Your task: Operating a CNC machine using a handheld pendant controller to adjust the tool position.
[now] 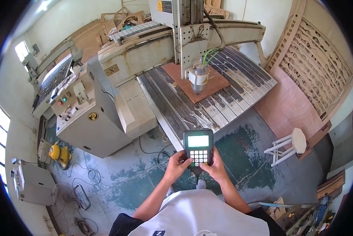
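A black handheld controller (187, 144) with a lit screen and a keypad of white, green and yellow keys is held upright in front of my body. My left hand (177, 166) grips its left side, thumb on the lower left keys. Around its right side wraps my right hand (216, 168), with the thumb at the lower right keys. A cable drops from its lower end. Beyond it stands a CNC router, its spindle (199, 77) above a reddish-brown board (172, 73) on the slatted bed (155, 84). Whether the tool tip touches the board I cannot tell.
Several wrenches (200, 117) lie on the bed's near part. At left stands a grey control cabinet (90, 129) with buttons, and a yellow vacuum cleaner (59, 152). A white stool (297, 141) is at right, near cut wooden panels (316, 63). Cables (90, 173) trail over the floor.
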{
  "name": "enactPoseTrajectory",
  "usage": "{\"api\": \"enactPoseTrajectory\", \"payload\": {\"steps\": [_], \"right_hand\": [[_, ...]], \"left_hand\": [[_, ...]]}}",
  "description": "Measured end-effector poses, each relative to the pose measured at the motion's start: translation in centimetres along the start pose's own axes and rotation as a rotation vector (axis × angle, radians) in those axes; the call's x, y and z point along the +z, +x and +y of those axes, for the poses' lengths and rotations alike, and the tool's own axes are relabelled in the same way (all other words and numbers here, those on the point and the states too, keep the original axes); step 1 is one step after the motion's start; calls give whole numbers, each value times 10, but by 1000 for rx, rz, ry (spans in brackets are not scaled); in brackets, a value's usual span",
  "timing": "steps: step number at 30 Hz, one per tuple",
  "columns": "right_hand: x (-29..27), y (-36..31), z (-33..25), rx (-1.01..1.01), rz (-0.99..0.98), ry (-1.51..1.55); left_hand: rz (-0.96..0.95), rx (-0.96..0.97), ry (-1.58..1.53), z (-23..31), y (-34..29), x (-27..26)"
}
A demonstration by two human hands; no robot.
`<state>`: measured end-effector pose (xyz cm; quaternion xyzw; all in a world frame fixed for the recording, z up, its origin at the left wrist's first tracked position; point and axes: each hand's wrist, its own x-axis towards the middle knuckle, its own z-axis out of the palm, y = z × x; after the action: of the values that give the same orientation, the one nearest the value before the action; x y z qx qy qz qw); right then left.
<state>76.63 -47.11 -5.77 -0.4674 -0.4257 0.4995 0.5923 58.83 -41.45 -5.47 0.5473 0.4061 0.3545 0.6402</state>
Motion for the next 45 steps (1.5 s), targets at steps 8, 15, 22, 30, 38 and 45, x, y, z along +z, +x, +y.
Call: {"api": "enactPoseTrajectory", "payload": {"steps": [8, 15, 22, 30, 38, 45], "right_hand": [[1, -2, 2, 10, 0, 6], [3, -2, -3, 4, -9, 19], [4, -3, -7, 19, -17, 17], [2, -2, -1, -17, -21, 16], [1, -3, -1, -4, -15, 10], [-1, 0, 4, -30, -19, -5]], "left_hand": [[-10, -2, -23, 2, -1, 0], [-2, -6, -31, -1, -2, 0], [-2, -1, -25, -2, -2, -1], [1, -2, -34, 4, -4, 1], [-1, 2, -33, 3, -4, 0], [6, 20, -14, 3, -1, 0]]}}
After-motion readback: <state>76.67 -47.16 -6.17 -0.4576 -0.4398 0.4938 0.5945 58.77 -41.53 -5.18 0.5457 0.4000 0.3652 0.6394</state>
